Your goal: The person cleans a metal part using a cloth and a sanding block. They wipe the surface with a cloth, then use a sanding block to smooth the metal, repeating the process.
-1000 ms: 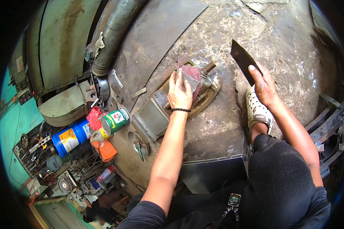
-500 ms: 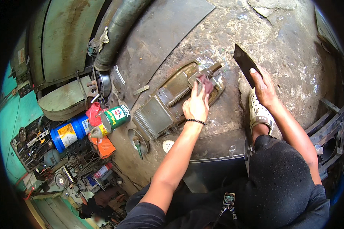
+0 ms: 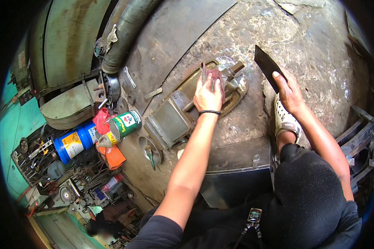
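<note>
A large metal machine vise lies on the worn floor in front of me, its threaded screw partly covered by my left hand. My left hand, with a dark bead bracelet at the wrist, has its fingers closed on a crumpled maroon rag over the screw end of the vise. To the right, my right hand grips a thin, dark, flat metal plate by its near end, thumb on top. The plate is raised and apart from the vise.
A flat metal sheet lies beyond the vise, with a wrench on it. Left of the vise stand a dish holding a green-handled tool, a green can, a blue bucket and an orange box. A metal box is near my legs.
My left hand and the rag have moved up and slightly left over the vise, and more of the rag shows. My right hand holds the plate nearly where it was.
</note>
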Tool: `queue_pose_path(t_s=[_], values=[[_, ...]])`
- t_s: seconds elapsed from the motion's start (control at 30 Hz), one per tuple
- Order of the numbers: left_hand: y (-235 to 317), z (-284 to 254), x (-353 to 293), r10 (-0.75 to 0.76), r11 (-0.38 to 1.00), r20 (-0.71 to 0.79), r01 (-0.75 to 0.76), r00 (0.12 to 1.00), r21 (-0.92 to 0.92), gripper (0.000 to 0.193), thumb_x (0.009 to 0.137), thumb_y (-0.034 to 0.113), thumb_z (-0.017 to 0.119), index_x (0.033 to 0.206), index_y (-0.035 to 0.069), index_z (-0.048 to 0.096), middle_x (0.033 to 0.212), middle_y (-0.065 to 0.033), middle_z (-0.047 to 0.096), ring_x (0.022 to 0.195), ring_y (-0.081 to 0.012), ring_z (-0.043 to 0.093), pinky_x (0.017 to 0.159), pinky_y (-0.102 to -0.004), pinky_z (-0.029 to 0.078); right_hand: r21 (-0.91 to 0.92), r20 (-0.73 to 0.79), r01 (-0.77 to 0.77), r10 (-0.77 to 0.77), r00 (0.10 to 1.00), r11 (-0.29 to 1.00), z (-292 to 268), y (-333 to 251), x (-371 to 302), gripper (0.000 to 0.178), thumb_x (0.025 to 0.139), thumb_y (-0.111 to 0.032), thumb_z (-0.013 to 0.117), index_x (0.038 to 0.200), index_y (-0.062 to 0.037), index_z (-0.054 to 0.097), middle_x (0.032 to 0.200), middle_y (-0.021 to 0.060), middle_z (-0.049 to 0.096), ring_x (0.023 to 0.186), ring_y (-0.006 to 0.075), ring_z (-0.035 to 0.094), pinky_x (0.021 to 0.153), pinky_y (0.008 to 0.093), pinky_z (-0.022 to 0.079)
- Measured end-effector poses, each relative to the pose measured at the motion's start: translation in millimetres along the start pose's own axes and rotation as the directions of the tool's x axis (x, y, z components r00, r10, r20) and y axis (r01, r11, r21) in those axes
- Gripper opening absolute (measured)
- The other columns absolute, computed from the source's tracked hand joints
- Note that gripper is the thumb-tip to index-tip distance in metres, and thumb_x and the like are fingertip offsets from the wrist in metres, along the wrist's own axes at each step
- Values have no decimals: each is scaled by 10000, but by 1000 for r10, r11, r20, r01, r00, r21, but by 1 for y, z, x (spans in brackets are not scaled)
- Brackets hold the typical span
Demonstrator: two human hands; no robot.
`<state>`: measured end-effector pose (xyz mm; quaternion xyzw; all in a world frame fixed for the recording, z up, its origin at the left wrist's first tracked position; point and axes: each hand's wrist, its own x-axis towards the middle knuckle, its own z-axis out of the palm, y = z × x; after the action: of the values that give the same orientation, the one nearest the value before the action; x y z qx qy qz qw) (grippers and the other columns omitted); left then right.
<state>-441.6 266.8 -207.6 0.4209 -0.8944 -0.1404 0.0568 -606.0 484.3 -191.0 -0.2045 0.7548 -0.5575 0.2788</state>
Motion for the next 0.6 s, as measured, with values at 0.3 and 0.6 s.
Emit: queue_pose_path(t_s=[0.3, 0.6], values=[[-3, 6, -28, 392, 896, 163, -416, 906, 157, 253, 909, 223, 683, 1149, 171, 744, 1478, -90, 562, 727, -231, 730, 680, -384, 555, 4, 97, 51, -51, 994, 999, 13, 0, 0, 478, 1049, -299, 517, 1384, 39, 571, 1413, 245, 583, 1349, 347, 524, 1165, 395, 347], [-39, -62, -59, 169, 978, 239, -193, 956, 81, 285, 914, 202, 668, 1182, 160, 753, 1380, -115, 639, 1085, -314, 721, 864, -416, 613, -42, 63, 31, -28, 998, 999, 9, 7, 1, 466, 1042, -247, 501, 1404, 43, 550, 1419, 236, 585, 1360, 336, 521, 1169, 391, 348]])
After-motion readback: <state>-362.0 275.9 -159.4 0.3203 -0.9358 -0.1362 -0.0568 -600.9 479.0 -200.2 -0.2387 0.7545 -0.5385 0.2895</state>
